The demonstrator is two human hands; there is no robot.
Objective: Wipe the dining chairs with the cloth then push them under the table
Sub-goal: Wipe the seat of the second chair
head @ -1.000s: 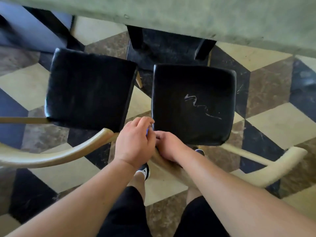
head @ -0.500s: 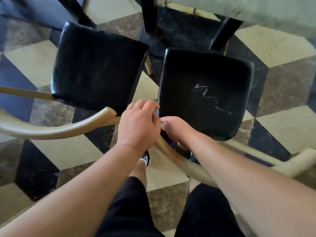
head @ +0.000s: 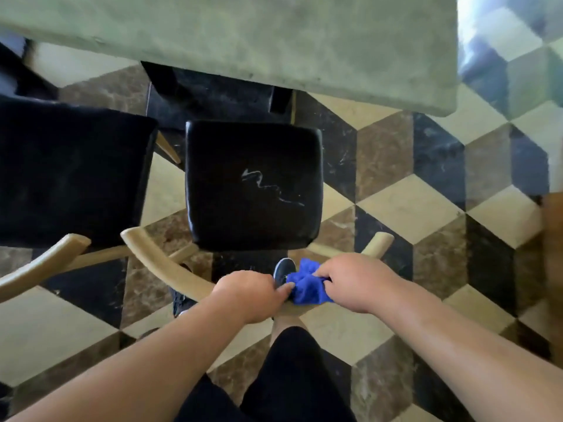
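A chair with a black seat (head: 253,184) and a curved light wooden backrest (head: 158,263) stands in front of me, a white squiggly mark on its seat. My left hand (head: 246,292) grips the middle of the backrest rail. My right hand (head: 353,281) holds a bunched blue cloth (head: 306,284) against the rail, just right of the left hand. A second black-seated chair (head: 70,175) with the same wooden back stands to the left. Both seats sit outside the edge of the grey-green table (head: 274,41).
The floor is patterned tile in cream, brown and black (head: 426,208). Dark table legs (head: 213,92) stand under the table behind the chairs. My legs and dark shoes (head: 285,269) are right behind the backrest. A brown wooden object (head: 553,239) shows at the right edge.
My hands slid right along the backrest from its left end to its middle. The blue cloth, hidden before, shows in my right hand. The view shifted, bringing the table into sight.
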